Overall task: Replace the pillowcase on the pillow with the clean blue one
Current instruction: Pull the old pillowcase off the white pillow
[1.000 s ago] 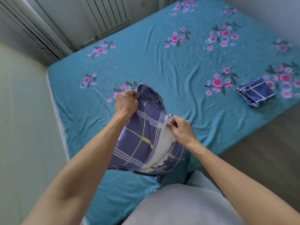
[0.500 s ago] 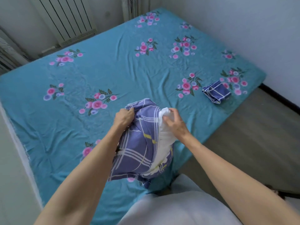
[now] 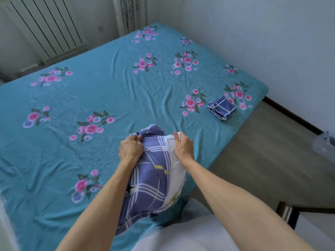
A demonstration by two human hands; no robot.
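Over the bed (image 3: 108, 98), the left hand (image 3: 130, 150) grips the pillowcase (image 3: 150, 171); the right hand (image 3: 183, 147) pinches the pillow (image 3: 176, 176). A folded pillowcase (image 3: 222, 109) lies near the bed's right edge.

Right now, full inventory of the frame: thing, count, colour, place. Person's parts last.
pillow: 1, white, upright at the near bed edge, partly exposed on its right side
old pillowcase: 1, purple-blue plaid with white and yellow lines, still on most of the pillow
folded pillowcase: 1, blue with white grid lines, on the bed near its right edge
bed sheet: 1, teal with pink flower clusters, covers the mattress
radiator: 1, white, on the far wall at left
curtain: 1, pale, patterned, far corner
floor: grey wood-look, right of the bed
clear plastic container: 1, on the floor at far right, cropped
left hand: 1, grip on bunched old pillowcase
right hand: 1, grip on the white pillow's top edge
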